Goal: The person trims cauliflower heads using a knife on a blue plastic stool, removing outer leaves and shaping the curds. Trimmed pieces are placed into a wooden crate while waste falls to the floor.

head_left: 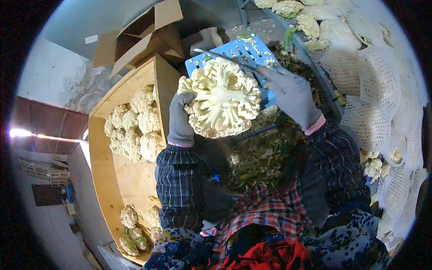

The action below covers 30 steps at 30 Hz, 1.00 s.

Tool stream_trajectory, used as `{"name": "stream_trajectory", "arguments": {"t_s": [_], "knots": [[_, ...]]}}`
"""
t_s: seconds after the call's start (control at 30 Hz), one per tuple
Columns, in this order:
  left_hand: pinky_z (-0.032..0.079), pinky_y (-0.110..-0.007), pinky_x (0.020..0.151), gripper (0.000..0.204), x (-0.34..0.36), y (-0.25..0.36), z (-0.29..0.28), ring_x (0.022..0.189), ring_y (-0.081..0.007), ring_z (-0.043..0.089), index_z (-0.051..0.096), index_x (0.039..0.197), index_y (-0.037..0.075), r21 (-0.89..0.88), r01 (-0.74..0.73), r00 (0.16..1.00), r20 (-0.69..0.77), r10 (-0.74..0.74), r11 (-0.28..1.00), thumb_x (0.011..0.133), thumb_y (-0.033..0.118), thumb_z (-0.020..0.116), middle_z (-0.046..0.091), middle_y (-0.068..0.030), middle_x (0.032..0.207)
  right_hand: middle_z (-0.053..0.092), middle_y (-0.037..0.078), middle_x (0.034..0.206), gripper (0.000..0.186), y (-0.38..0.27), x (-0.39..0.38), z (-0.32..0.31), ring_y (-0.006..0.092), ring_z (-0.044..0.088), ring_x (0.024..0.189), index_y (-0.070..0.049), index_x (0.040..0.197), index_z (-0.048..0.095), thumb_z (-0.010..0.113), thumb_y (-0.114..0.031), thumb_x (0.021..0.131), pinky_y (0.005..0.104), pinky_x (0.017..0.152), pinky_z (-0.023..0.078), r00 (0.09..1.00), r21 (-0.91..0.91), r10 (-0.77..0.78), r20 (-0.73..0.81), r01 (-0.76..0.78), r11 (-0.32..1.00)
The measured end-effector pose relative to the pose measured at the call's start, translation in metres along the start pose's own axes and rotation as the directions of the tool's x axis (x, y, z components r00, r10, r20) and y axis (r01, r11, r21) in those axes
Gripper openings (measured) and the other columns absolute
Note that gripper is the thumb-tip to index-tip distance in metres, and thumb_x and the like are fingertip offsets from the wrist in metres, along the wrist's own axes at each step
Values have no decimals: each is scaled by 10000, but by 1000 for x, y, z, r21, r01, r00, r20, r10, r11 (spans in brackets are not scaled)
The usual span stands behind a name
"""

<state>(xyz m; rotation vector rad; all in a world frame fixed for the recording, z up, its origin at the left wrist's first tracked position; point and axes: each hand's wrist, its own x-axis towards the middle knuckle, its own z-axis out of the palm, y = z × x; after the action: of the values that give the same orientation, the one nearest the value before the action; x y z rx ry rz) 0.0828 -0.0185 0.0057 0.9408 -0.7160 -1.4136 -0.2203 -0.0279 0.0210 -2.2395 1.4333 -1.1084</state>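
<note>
- Being held up at centre: one cauliflower (pixel 220 96), cut stem side turned to the camera, florets spread all round.
- It is pinched at its left edge by the left hand (pixel 181 119), grey glove; thumb is laid on the near face, fingers are hidden behind, left grip closed on the head.
- Knife (pixel 220 56) is held in the right hand (pixel 292 96), also gloved; right grip is wrapped round the handle, finger detail partly hidden. Blade is pointed left, behind the cauliflower's top edge.
- Blue crate (pixel 265 53), slotted, is seen behind the cauliflower; white crumbs are scattered on it.
- Leaf scraps (pixel 265 164) are strewn below the crate.
- Wooden bin (pixel 128 182) is placed at left; pale heads (pixel 132 126) are grouped at its far end, browner heads (pixel 134 234) at its near end.
- Cardboard box (pixel 164 20), flaps open, is seen beyond the bin.
- White mesh sacks (pixel 378 85) are piled at right.
</note>
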Motion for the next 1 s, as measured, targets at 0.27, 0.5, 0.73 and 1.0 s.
{"name": "stream_trajectory", "arguments": {"t_s": [0.27, 0.5, 0.73, 1.0], "knots": [[545, -368, 946, 218, -1, 2, 2, 995, -215, 672, 655, 1018, -14, -40, 43, 998, -48, -45, 998, 904, 141, 554, 682, -112, 1068, 700, 104, 1097, 335, -1, 0, 14, 324, 641, 1038, -256, 1317, 687, 607, -263, 991, 452, 859, 555, 997, -59, -63, 51, 66, 996], [551, -375, 931, 198, -6, 1, 3, 983, -220, 678, 660, 997, -7, 26, -1, 1000, -30, 2, 1000, 885, 130, 572, 689, -117, 1041, 699, 115, 1107, 393, 11, -2, 23, 308, 685, 995, -224, 1356, 660, 637, -163, 969, 408, 813, 576, 992, -237, -118, 41, 125, 964], [553, -417, 982, 246, -10, 15, -10, 1045, -265, 679, 657, 1057, -30, -225, 31, 999, 38, -23, 974, 876, 98, 551, 687, -156, 1137, 679, 157, 995, 378, 26, 3, 1, 326, 692, 919, -179, 1360, 656, 586, -117, 993, 387, 754, 561, 982, -170, 172, 77, -157, 973], [539, -455, 1026, 338, -8, 15, -6, 1123, -291, 661, 632, 1152, -53, -249, -31, 996, -83, 11, 968, 861, 100, 552, 671, -169, 1224, 697, 211, 1172, 394, 16, 5, 4, 266, 705, 988, -82, 1399, 621, 535, -34, 1017, 366, 853, 542, 989, 297, 148, -18, -136, 945]]}}
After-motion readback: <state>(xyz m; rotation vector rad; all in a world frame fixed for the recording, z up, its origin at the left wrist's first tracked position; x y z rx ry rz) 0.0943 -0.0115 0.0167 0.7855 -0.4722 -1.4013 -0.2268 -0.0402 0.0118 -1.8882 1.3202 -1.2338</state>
